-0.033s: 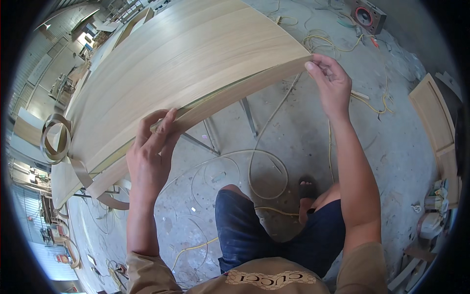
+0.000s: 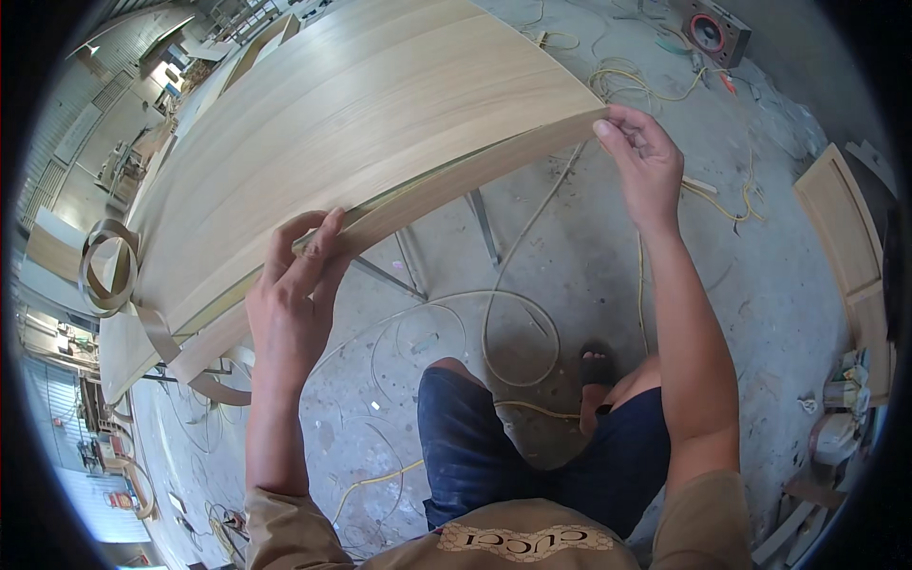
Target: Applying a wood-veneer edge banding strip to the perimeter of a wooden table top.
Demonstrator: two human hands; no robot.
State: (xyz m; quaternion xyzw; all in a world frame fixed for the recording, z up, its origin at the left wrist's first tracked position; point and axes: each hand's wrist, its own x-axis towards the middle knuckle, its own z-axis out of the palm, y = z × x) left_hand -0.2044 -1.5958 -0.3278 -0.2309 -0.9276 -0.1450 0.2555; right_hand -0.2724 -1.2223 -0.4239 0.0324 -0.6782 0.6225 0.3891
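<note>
A large light wood-grain panel (image 2: 399, 95) lies flat before me, its long front edge toward me. Along that edge runs a strip of wood-grain edge banding (image 2: 456, 182), with a greenish-yellow gap showing between strip and panel over part of the length. My left hand (image 2: 293, 275) is closed on the strip at mid-edge, fingertips over the panel's top and the thumb mostly hidden. At the right corner, my right hand (image 2: 646, 171) pinches the strip's end between thumb and fingers. Past my left hand, the banding curls loosely beside a coil (image 2: 88, 266) of it.
Metal stand legs (image 2: 483, 228) show under the panel. A pale hose (image 2: 486, 347) loops on the concrete floor, with yellow cords (image 2: 627, 81) beyond the right corner. A speaker (image 2: 708, 33) stands at the far right. A wooden door panel (image 2: 841, 228) lies at right.
</note>
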